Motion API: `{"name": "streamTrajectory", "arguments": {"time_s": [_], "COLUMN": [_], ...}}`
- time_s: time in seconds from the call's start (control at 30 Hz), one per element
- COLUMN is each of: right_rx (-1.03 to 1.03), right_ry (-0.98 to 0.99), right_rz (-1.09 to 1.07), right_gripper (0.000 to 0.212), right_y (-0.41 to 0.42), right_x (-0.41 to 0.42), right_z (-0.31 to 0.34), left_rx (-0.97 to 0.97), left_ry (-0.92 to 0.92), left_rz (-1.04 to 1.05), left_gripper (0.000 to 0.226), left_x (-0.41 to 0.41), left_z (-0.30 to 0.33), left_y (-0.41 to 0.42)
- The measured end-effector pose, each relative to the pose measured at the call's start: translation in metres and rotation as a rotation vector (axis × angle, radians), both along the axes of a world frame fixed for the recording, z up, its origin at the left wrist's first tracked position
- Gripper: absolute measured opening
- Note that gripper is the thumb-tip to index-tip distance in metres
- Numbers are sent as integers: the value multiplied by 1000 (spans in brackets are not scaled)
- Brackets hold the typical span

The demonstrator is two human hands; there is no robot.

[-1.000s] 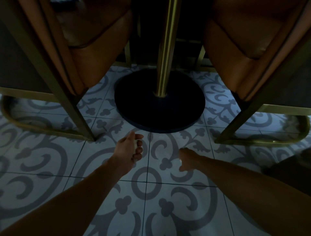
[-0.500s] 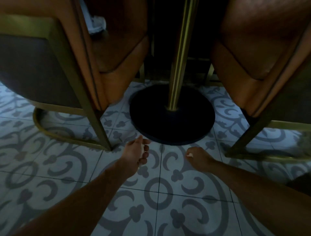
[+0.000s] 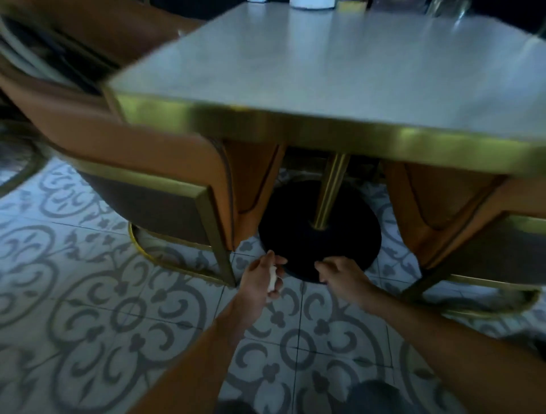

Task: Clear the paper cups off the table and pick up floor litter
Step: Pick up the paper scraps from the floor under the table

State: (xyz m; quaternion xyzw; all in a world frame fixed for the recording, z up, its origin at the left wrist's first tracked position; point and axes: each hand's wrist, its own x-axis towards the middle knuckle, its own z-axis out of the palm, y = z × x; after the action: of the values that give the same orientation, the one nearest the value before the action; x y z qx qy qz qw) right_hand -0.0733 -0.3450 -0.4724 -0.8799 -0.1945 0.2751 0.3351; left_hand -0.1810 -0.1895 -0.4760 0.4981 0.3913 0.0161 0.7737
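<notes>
A small white scrap of litter (image 3: 271, 279) lies in the palm of my left hand (image 3: 261, 280), whose fingers curl around it. My right hand (image 3: 339, 276) hovers just to the right of it, fingers loosely bent and apart, with nothing visible in them. Both hands are low over the patterned tile floor (image 3: 124, 319), at the near rim of the table's black round base (image 3: 319, 236). Above them is the grey table top (image 3: 325, 65) with a gold edge. A white object (image 3: 310, 3), perhaps a paper cup, stands at its far edge, cut off by the frame.
Tan upholstered chairs with gold frames flank the base, one on the left (image 3: 165, 165) and one on the right (image 3: 461, 207). The gold table post (image 3: 331, 192) rises from the base. Clear glassware (image 3: 446, 9) stands at the table's far right, blurred.
My view has lifted from under the table, so the table top now shows. The white scrap that was at my right fingertips now lies in my left hand.
</notes>
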Motion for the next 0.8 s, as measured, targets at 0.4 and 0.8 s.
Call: {"name": "streamTrajectory", "arguments": {"time_s": [0.4,0.8], "right_rx": [304,559], "right_ry": [727,763], "right_rz": [-461,-677], "right_gripper": [18,39], "right_y": [-27,-177], "right_x": [-78,-84], "right_z": [354,405], "left_rx": [-337,-390], "left_ry": [-79,119], "left_rz": [-20,-194], "left_gripper": [21,15], "left_x": [-79,-33], "left_z": [318,387], "left_y": [-31,-159]}}
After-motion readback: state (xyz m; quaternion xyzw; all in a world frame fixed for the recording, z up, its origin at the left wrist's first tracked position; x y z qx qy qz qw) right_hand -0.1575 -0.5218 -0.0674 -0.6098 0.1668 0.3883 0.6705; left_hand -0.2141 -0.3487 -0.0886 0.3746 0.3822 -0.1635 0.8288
